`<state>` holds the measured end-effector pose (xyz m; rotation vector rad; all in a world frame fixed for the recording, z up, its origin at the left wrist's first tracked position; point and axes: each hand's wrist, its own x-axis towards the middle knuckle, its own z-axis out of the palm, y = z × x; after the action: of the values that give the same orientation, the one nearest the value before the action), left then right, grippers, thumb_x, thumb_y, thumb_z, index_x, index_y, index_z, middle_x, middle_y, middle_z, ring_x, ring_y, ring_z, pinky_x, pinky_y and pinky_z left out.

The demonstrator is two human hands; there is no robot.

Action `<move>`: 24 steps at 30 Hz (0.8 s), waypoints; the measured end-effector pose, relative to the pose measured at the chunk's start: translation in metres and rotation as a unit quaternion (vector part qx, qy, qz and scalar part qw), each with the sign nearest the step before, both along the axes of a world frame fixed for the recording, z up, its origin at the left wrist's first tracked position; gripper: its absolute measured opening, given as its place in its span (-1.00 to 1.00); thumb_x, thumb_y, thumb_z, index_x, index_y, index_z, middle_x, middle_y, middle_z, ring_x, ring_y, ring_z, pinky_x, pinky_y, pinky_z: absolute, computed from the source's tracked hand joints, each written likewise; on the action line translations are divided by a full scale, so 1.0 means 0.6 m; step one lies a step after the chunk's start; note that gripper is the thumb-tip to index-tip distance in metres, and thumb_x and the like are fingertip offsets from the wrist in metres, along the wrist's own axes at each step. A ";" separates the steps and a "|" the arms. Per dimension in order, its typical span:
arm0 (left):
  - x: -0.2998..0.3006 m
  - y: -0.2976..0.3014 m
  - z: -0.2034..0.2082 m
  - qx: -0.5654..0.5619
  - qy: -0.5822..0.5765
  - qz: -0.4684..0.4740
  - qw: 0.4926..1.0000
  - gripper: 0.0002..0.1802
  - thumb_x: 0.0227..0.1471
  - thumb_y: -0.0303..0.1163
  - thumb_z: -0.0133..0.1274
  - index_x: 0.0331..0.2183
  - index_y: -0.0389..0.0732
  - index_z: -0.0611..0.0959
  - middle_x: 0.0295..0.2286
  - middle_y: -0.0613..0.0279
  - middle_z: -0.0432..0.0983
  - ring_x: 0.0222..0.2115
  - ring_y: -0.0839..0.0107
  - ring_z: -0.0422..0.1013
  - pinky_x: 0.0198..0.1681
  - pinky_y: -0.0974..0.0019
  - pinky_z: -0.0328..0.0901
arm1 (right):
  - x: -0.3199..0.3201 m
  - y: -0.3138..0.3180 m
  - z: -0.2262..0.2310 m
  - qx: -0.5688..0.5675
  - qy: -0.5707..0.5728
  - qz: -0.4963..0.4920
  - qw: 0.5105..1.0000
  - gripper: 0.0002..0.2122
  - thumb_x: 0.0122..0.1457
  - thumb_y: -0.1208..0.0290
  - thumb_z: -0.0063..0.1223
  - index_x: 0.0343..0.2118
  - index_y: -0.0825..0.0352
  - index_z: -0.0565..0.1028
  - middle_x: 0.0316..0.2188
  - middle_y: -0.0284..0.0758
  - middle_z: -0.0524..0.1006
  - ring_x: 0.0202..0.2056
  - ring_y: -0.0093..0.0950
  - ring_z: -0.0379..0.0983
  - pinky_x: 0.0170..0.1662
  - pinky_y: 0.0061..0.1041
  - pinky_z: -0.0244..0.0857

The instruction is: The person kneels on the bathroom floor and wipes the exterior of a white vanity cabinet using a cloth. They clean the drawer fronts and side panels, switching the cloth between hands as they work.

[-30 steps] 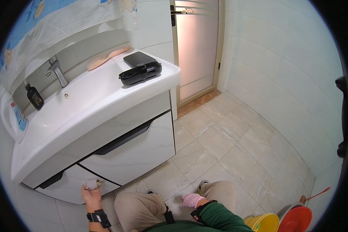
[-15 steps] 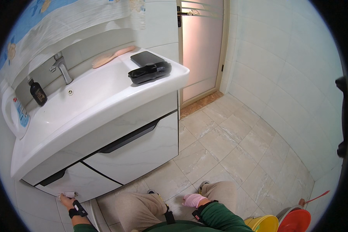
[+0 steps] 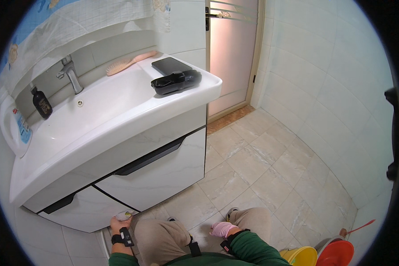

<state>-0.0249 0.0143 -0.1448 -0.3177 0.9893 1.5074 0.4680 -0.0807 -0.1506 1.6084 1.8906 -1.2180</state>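
Observation:
My left hand (image 3: 118, 225) is bare and reaches low to the vanity cabinet (image 3: 150, 181). Its fingers are closed on a small whitish wad with a yellow-green spot (image 3: 127, 214), held by the lower right corner of the left cabinet door (image 3: 88, 206). Whether the wad is a cloth or a sponge is too small to tell. Over my lap, near the right knee, my right hand (image 3: 221, 229) is covered in thin pink material like a glove. Its fingers look curled in, and anything inside them is hidden.
On the white basin (image 3: 97, 115) are a faucet (image 3: 71, 77), dark bottle (image 3: 41, 103), white jug (image 3: 14, 128), pink hairbrush (image 3: 128, 63), flat black object (image 3: 170, 66) and black case (image 3: 175, 82). Yellow (image 3: 302, 256) and red buckets (image 3: 337, 253) stand at lower right. A door (image 3: 232, 57) stands behind.
My left hand has slid right along the bottom of the cabinet door with the whitish wad, from its left part to its right corner. The right hand has stayed in place.

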 end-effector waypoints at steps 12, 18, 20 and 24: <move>-0.394 -0.114 0.102 0.063 0.286 0.163 0.942 -0.44 0.05 -0.02 -0.07 -0.08 -0.29 0.44 -0.15 0.12 0.46 -0.19 0.12 0.41 -0.05 0.11 0.32 | -0.013 0.008 0.016 -0.020 -0.005 0.005 1.000 -0.54 0.16 0.04 -0.02 -0.01 0.30 0.47 -0.01 -0.14 0.49 0.05 -0.13 0.39 0.07 -0.22 0.26; -0.360 -0.083 0.013 -0.035 0.342 0.239 0.908 -0.63 0.03 -0.20 -0.12 -0.26 -0.31 0.52 -0.27 0.08 0.48 -0.27 0.10 0.41 -0.15 0.13 0.32 | -0.013 0.010 -0.011 -0.017 -0.002 0.010 1.000 -0.53 0.15 0.04 -0.02 0.00 0.29 0.46 0.00 -0.14 0.49 0.05 -0.13 0.39 0.07 -0.21 0.25; -0.337 -0.064 -0.058 -0.095 0.432 0.184 0.878 -0.67 -0.07 -0.22 -0.02 -0.36 -0.33 0.52 -0.36 0.05 0.49 -0.34 0.07 0.41 -0.22 0.11 0.31 | -0.012 0.011 -0.013 -0.023 -0.004 0.010 1.000 -0.53 0.14 0.04 -0.01 0.00 0.29 0.46 -0.01 -0.13 0.49 0.05 -0.13 0.39 0.07 -0.21 0.26; -0.287 -0.043 -0.181 -0.256 0.744 -0.065 0.614 -0.69 -0.25 -0.27 0.16 -0.58 -0.37 0.54 -0.54 0.00 0.50 -0.49 0.02 0.41 -0.35 0.07 0.31 | -0.012 0.011 -0.002 -0.025 -0.012 0.025 0.999 -0.49 0.15 0.04 -0.05 0.06 0.31 0.43 0.02 -0.13 0.47 0.06 -0.17 0.37 0.11 -0.29 0.22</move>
<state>-0.1973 -0.0114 -0.2532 0.8255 2.6968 1.0694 0.4608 -0.0743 -0.1517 1.5344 1.8583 -1.2115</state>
